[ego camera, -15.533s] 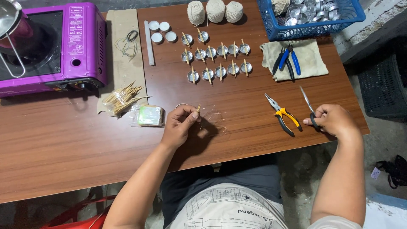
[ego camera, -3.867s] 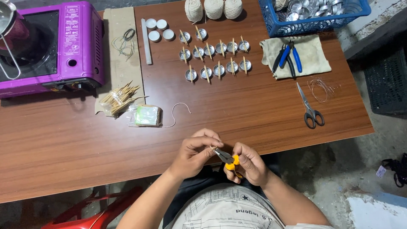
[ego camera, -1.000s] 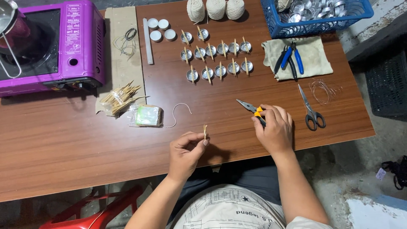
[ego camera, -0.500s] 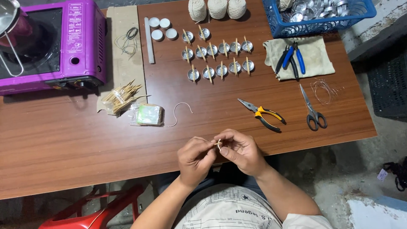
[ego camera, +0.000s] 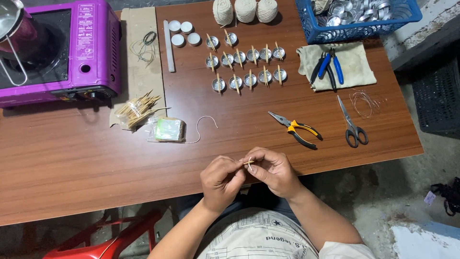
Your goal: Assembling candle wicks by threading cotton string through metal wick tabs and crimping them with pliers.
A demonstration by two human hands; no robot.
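My left hand (ego camera: 220, 181) and my right hand (ego camera: 272, 170) meet over the near edge of the wooden table (ego camera: 96, 163). Together they pinch a small wooden stick with a pale wick (ego camera: 248, 163) between the fingertips. Yellow-handled pliers (ego camera: 296, 130) lie on the table just beyond my right hand. Scissors (ego camera: 352, 123) lie to their right. Rows of small metal cups with sticks across them (ego camera: 244, 64) stand at the far middle.
A purple tabletop stove with a metal pot (ego camera: 57, 48) sits far left. A bundle of sticks (ego camera: 136, 108), a small packet (ego camera: 168, 129) and a loose white string (ego camera: 203, 125) lie centre-left. Twine balls (ego camera: 245, 9), a blue basket (ego camera: 357, 19), blue-handled pliers on cloth (ego camera: 330, 69), thin wire (ego camera: 365, 103).
My right hand set the yellow pliers on the table and came back to my left hand. Both hands now hold the small stick close to the table's near edge.
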